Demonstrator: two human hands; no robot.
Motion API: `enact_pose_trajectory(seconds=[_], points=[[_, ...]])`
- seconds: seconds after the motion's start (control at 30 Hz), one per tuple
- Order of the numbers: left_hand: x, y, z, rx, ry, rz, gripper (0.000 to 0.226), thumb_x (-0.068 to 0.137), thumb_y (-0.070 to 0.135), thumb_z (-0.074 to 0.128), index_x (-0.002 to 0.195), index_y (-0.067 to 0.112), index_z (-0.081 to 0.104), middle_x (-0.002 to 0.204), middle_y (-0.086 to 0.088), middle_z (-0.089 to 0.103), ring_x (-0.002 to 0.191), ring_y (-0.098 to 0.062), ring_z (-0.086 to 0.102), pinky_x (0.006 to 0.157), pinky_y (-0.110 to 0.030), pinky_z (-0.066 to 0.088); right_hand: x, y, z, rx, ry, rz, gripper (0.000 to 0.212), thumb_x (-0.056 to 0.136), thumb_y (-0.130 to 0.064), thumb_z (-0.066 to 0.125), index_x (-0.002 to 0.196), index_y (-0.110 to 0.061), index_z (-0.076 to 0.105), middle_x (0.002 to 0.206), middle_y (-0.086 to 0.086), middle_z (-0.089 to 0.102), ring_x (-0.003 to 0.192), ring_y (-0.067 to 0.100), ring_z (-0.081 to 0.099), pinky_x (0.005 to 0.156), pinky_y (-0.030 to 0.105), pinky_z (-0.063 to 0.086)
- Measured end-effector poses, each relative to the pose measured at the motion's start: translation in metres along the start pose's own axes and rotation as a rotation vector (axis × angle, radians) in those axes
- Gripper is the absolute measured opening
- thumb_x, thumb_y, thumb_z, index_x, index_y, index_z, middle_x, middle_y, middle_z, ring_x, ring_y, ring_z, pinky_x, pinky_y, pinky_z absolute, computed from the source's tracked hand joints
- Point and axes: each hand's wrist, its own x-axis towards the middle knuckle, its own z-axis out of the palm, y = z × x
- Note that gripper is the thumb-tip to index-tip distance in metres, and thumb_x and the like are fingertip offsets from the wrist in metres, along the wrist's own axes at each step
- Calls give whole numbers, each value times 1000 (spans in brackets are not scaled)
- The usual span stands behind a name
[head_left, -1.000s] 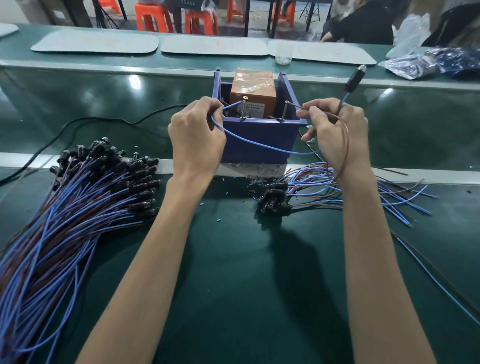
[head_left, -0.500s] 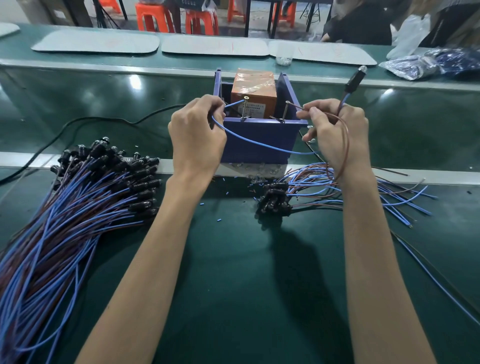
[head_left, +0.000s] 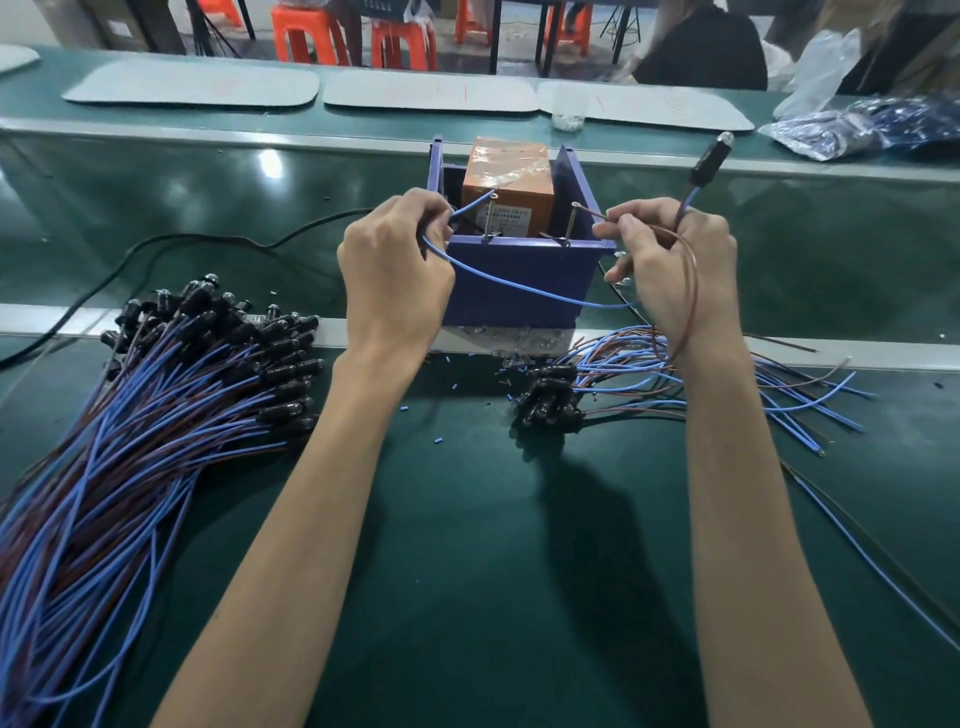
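At box (head_left: 519, 260) top: pinches blue wire (head_left: 519, 289) in curled left hand (head_left: 395, 280), bare tip at left pin (head_left: 490, 218); pinches brown wire (head_left: 592, 212) in right hand (head_left: 675, 270), tip at right pin (head_left: 571, 223). Black lamp (head_left: 706, 158) upright just above right hand. Large wire bundle (head_left: 156, 415) left on belt (head_left: 467, 571); small pile (head_left: 550, 400) near right wrist.

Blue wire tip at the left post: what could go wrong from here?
1. The left hand pinches the blue wire behind its tip, so the tip could slide off the left post.
2. The brown wire in the right hand only meets the right post at its head; a slight twitch may break contact.
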Motion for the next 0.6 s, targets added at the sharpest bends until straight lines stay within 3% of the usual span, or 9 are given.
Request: enact_pose_trajectory(seconds=[0.6], points=[[2, 8, -9, 96, -2, -19, 19, 88, 10, 55, 94, 11, 73, 88, -5, 73, 82, -26, 65, 77, -40, 48, -1, -1, 0, -38, 1, -9, 17, 95, -11, 51, 92, -11, 67, 84, -2, 71, 42, -2, 57, 54, 10, 44]])
